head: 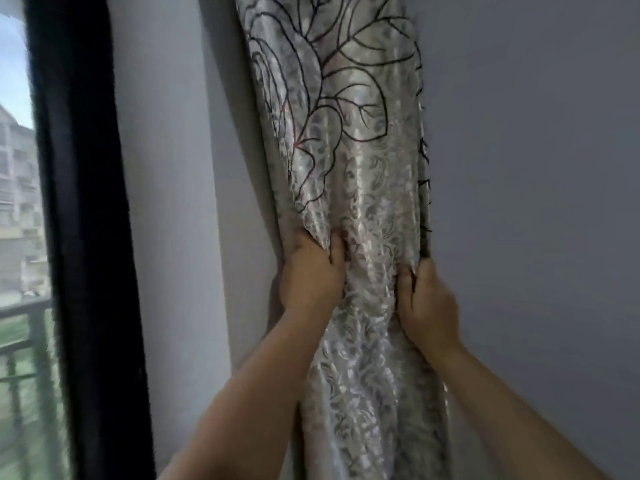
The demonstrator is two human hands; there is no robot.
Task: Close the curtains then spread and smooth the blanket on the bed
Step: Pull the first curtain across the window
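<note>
A shiny silver-grey curtain (349, 150) with dark leaf outlines hangs bunched in a narrow column against the wall, right of the window. My left hand (308, 271) grips its left edge at mid height. On the right edge, at about the same height, my right hand (427, 299) is closed on the cloth. The fabric is gathered into folds between the two hands. The bed and the blanket are out of view.
A dark window frame (86, 220) runs down the left, with glass, a balcony railing (24, 327) and buildings beyond. Pale wall (176, 202) lies between frame and curtain. Plain grey wall (536, 168) fills the right side.
</note>
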